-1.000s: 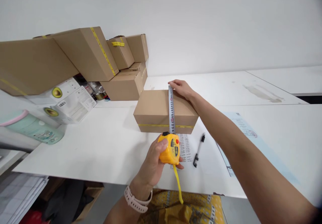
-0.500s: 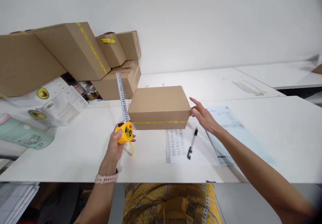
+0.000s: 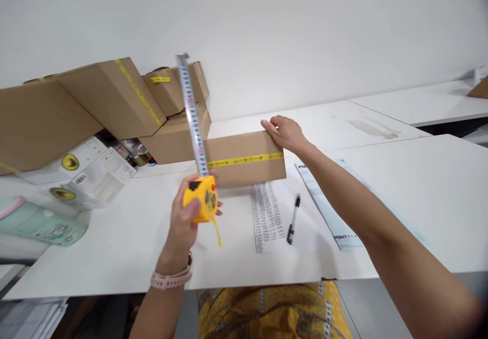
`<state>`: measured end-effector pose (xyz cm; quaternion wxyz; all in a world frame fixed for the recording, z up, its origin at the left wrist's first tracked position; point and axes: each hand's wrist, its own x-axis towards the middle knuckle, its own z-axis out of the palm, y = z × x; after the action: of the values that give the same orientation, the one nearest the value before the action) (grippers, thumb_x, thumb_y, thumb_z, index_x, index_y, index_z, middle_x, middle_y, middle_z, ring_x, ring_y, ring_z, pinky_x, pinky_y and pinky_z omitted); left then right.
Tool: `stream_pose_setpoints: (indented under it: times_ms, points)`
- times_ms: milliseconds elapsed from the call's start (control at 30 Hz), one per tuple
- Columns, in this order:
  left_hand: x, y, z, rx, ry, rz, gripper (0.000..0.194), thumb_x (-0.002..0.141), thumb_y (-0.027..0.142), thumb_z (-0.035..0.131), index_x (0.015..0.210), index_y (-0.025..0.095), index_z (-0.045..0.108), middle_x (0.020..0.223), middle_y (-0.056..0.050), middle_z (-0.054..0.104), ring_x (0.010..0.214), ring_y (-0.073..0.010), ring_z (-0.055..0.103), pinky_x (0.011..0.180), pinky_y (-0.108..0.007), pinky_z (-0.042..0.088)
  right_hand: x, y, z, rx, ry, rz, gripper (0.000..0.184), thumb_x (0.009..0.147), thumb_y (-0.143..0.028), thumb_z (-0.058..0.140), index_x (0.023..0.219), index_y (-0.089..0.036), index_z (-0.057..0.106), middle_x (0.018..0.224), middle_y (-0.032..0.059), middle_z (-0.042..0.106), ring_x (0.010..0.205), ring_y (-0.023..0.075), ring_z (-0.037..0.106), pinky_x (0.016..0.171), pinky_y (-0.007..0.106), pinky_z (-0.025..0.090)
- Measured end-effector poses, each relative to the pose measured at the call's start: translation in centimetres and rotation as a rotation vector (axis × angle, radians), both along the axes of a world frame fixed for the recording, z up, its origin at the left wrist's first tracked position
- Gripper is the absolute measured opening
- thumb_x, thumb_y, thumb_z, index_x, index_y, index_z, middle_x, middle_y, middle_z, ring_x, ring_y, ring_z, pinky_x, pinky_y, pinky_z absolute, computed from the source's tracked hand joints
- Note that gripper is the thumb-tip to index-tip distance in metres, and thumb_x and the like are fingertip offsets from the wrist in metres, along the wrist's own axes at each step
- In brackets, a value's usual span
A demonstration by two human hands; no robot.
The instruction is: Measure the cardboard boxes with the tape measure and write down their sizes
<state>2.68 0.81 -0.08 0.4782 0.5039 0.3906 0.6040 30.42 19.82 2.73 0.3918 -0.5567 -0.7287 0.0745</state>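
Note:
My left hand [image 3: 182, 229] is closed around a yellow tape measure [image 3: 206, 202]. Its metal blade sticks out upward, passing in front of the left end of a brown cardboard box [image 3: 244, 174]. A strip of yellow tape runs along the box's side, which faces me. At the box's upper right corner my right hand [image 3: 286, 133] grips the top edge, thumb and fingers bent over it. The box is tilted, and its underside is hidden. Below it lies a printed sheet [image 3: 267, 222] with rows of small text, and a black-capped pen [image 3: 293, 219] beside the rows.
Stacked cardboard boxes [image 3: 110, 100] stand at the back left. In front of them are white boxes with avocado pictures [image 3: 99, 176] and a mint-green bottle [image 3: 46, 222]. A pale blue document [image 3: 324, 202] lies under my right forearm on the white table [image 3: 125, 257].
My right hand has moved from the box's right side onto its top edge. The box has tipped so its taped side faces me. The tape measure has come up and right.

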Motion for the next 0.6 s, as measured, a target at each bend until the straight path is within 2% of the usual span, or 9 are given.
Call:
stream_pose_setpoints:
  times_ms: [100, 200, 400, 500, 600]
  points:
    - [2.3, -0.8, -2.2, -0.073, -0.009, -0.186, 0.061, 0.072, 0.054, 0.081, 0.120, 0.026, 0.056, 0.133, -0.010, 0.064, 0.069, -0.0183, 0.072, 0.056, -0.034, 0.063, -0.4, 1.5, 0.7, -0.079, -0.064, -0.056, 0.050, 0.100, -0.059, 0.036, 0.066, -0.023, 0.045, 0.071, 0.0056, 0.061, 0.072, 0.0214, 0.055, 0.066, 0.033, 0.035]
    - [4.1, -1.4, -4.4, -0.156, -0.040, -0.275, 0.060, 0.076, 0.053, 0.080, 0.123, 0.024, 0.056, 0.127, -0.010, 0.064, 0.072, -0.0173, 0.070, 0.060, -0.032, 0.063, -0.7, 2.4, 1.3, -0.089, -0.113, -0.099, 0.048, 0.101, -0.055, 0.035, 0.067, -0.023, 0.045, 0.076, 0.0062, 0.065, 0.072, 0.0207, 0.055, 0.064, 0.031, 0.032]
    - [6.1, -2.7, -7.3, -0.280, -0.091, -0.284, 0.056, 0.079, 0.053, 0.079, 0.123, 0.025, 0.056, 0.114, -0.006, 0.064, 0.073, -0.0163, 0.067, 0.063, -0.030, 0.061, -1.6, 3.2, 1.6, -0.025, -0.162, -0.108, 0.037, 0.102, -0.037, 0.036, 0.070, -0.023, 0.046, 0.083, 0.0081, 0.069, 0.077, 0.0214, 0.057, 0.066, 0.032, 0.032]
    - [6.7, -3.0, -7.9, -0.306, -0.106, -0.271, 0.058, 0.079, 0.053, 0.079, 0.123, 0.025, 0.055, 0.117, -0.007, 0.064, 0.074, -0.0162, 0.066, 0.064, -0.031, 0.061, -2.0, 3.4, 1.4, -0.017, -0.171, -0.122, 0.038, 0.102, -0.040, 0.034, 0.072, -0.023, 0.047, 0.084, 0.0084, 0.069, 0.078, 0.0224, 0.058, 0.067, 0.033, 0.033]
    - [7.3, -3.0, -8.1, -0.318, -0.123, -0.268, 0.059, 0.079, 0.053, 0.079, 0.123, 0.024, 0.055, 0.119, -0.007, 0.062, 0.074, -0.0163, 0.066, 0.064, -0.031, 0.061, -2.2, 3.4, 1.2, -0.009, -0.165, -0.133, 0.047, 0.104, -0.051, 0.028, 0.071, -0.023, 0.049, 0.083, 0.0087, 0.068, 0.076, 0.0230, 0.058, 0.068, 0.034, 0.035]
